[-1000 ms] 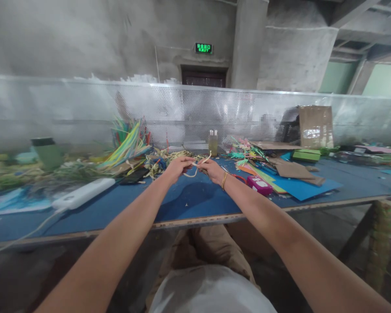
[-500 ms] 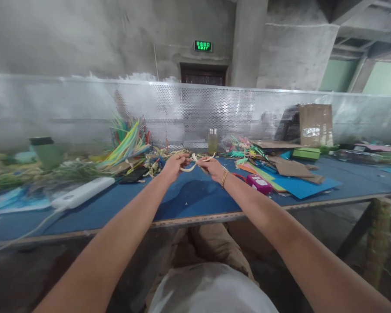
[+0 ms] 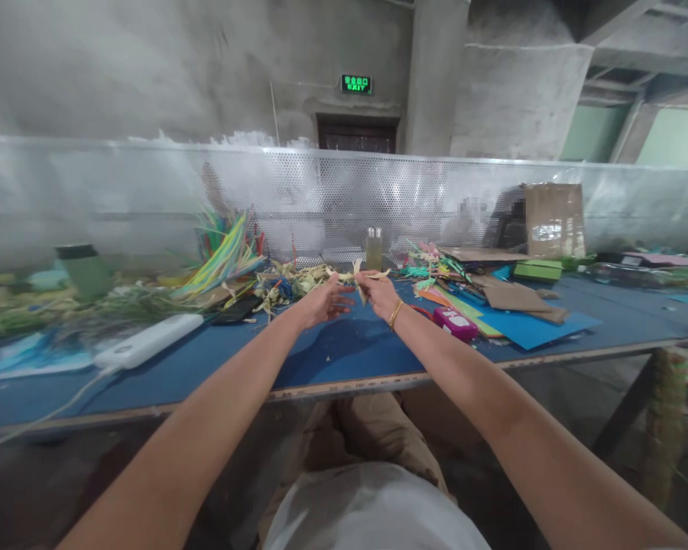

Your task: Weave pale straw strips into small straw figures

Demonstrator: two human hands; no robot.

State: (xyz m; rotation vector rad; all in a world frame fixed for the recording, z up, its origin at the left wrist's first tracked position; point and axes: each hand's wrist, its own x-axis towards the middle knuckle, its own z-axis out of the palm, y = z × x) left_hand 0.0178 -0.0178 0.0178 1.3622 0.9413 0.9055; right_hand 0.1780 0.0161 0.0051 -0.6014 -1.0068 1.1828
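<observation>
Over the blue table, my right hand [image 3: 377,292], a gold bracelet at its wrist, is closed in a pinch on several pale leaf-like strips [image 3: 381,274] that cross each other, their ends sticking out up, down and to the sides. My left hand [image 3: 324,301] is just left of them with its fingers spread apart. Its thumb is close to the left end of the strips; whether it touches them I cannot tell. Behind my left hand lies a heap of similar pale strips [image 3: 309,280] with some blue in it. The crossing point is partly hidden by my right fingers.
A white power strip [image 3: 152,340] with a cord lies at left, near a green cup [image 3: 84,273]. Colourful thin strips [image 3: 223,256] are bundled behind it. A yellowish bottle [image 3: 374,248] stands at the back. Right are a purple box [image 3: 455,323], blue sheets [image 3: 542,325] and cardboard [image 3: 519,298].
My left hand has opened its fingers and turned, where it was closed near a curved strip. That loop no longer hangs between the hands. My right hand stays nearly in place, still pinching.
</observation>
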